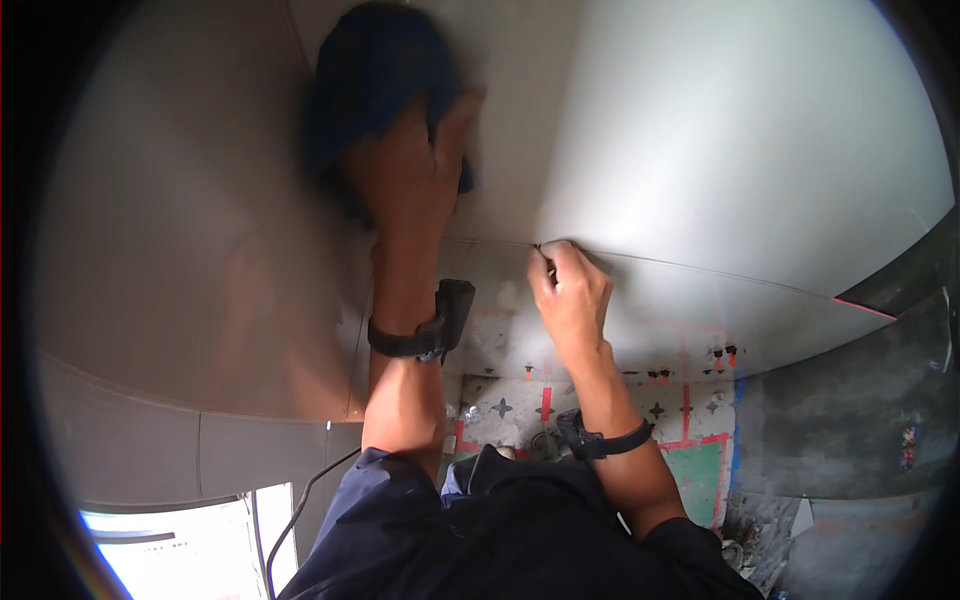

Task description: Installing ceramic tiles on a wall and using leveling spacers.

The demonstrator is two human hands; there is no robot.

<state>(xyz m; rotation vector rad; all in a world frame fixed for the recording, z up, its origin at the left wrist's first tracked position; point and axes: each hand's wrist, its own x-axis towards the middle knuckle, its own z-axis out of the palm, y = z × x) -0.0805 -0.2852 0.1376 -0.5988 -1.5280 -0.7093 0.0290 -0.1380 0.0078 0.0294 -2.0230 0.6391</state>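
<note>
My left hand (pixel 400 170) is wrapped on a dark blue cloth (pixel 375 60) against the pale wall tile (pixel 720 120); the hand is slightly blurred and its palm is hidden. My right hand (pixel 568 300) is pinched at the thin horizontal seam (pixel 680 265) between the upper and lower tiles, a little right of and below the cloth. Something small and dark shows at its fingertips, too small to name. A dark band with a device is on each forearm.
Small black-and-orange clips (pixel 730 355) line the lower tile edge. The floor (pixel 480 405) has red tape, cross marks and a green patch. A dark grey wall (pixel 850 400) is at right, a bright opening (pixel 175 545) at lower left, with a black cable (pixel 295 515) beside it.
</note>
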